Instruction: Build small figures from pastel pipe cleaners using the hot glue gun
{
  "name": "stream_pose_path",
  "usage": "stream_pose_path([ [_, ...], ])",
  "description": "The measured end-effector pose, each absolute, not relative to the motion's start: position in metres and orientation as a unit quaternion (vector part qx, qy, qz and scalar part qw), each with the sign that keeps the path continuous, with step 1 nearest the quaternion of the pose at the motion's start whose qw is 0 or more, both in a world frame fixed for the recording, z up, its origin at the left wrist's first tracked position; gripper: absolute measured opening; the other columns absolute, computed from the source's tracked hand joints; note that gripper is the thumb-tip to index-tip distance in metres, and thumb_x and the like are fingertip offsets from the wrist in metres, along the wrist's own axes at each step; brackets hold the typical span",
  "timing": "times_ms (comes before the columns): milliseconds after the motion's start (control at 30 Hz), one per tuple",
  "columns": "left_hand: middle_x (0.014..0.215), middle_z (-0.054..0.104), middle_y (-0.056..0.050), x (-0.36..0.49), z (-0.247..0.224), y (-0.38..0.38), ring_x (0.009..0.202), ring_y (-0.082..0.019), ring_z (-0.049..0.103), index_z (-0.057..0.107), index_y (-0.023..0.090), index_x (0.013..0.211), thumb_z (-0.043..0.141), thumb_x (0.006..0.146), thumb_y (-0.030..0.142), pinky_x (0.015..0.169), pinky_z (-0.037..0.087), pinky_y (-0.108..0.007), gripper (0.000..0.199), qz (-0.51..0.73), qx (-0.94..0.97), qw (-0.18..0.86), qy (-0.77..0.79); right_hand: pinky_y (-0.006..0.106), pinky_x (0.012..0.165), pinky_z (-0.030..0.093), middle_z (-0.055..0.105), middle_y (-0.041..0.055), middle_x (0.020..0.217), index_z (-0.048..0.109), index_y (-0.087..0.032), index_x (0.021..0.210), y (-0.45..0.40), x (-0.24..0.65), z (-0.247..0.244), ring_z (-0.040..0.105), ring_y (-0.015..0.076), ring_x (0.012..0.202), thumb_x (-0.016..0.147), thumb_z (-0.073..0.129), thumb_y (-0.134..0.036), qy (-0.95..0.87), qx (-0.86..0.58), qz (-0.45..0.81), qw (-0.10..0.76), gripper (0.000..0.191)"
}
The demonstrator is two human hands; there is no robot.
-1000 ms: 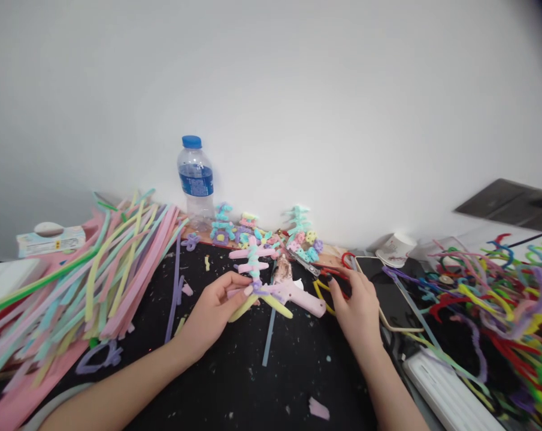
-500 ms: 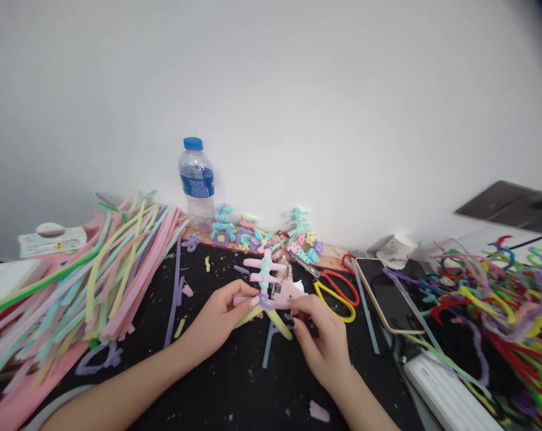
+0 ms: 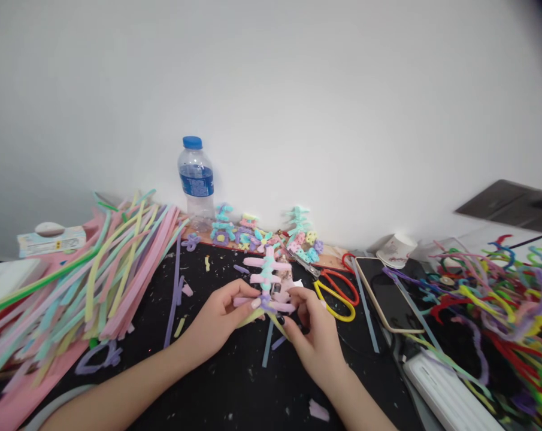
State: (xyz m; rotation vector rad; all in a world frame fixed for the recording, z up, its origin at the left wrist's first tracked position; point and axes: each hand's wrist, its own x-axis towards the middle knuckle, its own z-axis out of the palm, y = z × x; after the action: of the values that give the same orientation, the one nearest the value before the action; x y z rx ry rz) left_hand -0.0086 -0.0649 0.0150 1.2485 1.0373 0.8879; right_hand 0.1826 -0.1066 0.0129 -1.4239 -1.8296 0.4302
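Observation:
Between my hands is a pipe-cleaner figure (image 3: 267,276), with a pale green and pink twisted stem, several pink crossbars and a purple knot low down. My left hand (image 3: 223,308) pinches its lower left side near the knot, thumb and forefinger closed. A yellow pipe cleaner (image 3: 278,324) runs out from the knot to the lower right. My right hand (image 3: 313,326) is closed at that yellow strip, the thumb against it; the fingertips are partly hidden. Just beyond my right hand lie scissors (image 3: 336,293) with red and yellow handles.
On the left lies a big heap of pastel pipe cleaners (image 3: 131,263). Small finished pieces (image 3: 300,221) and a water bottle (image 3: 196,179) stand along the wall. To the right are a phone (image 3: 390,296), a paper cup (image 3: 397,250), a white power strip (image 3: 448,392) and tangled coloured pipe cleaners (image 3: 499,311).
My right hand has shifted slightly left and its thumb now meets the yellow strip, which looks narrower and turned. My left hand keeps its pinch at the knot.

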Motion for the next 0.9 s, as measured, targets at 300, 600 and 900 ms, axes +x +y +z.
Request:
stream_pose_path([
  [300,0.073,0.060,0.002,-0.009,0.011,-0.065,0.068,-0.013,0.054,0.062,0.018,0.080,0.067,0.074,0.032,0.064,0.041,-0.022,0.016,0.356,0.536,0.636,0.426,0.021,0.052,0.038,0.059,-0.0006,0.070,0.060,-0.017,0.081,-0.106,0.175,0.012,0.050,0.0119,0.058,0.084,0.053,-0.022,-0.677,-0.548,0.331,0.364,0.009],
  [600,0.072,0.063,0.003,-0.010,0.009,-0.064,0.068,-0.012,0.056,0.060,0.018,0.076,0.073,0.070,0.032,0.064,0.040,-0.020,0.020,0.388,0.450,0.679,0.431,0.025,0.062,0.047,0.064,0.0030,0.082,0.058,-0.019,0.094,-0.100,0.185,0.016,0.059,0.0147,0.069,0.084,0.051,-0.020,-0.674,-0.526,0.306,0.419,0.012],
  [900,0.071,0.063,0.003,-0.012,0.006,-0.054,0.068,-0.010,0.055,0.063,0.018,0.077,0.077,0.066,0.033,0.068,0.043,-0.022,0.024,0.497,0.355,0.644,0.462,0.034,0.074,0.048,0.068,0.0112,0.097,0.053,-0.013,0.113,0.001,0.259,0.028,0.064,0.0204,0.075,0.077,0.058,-0.029,-0.595,-0.733,0.074,0.322,0.040],
])
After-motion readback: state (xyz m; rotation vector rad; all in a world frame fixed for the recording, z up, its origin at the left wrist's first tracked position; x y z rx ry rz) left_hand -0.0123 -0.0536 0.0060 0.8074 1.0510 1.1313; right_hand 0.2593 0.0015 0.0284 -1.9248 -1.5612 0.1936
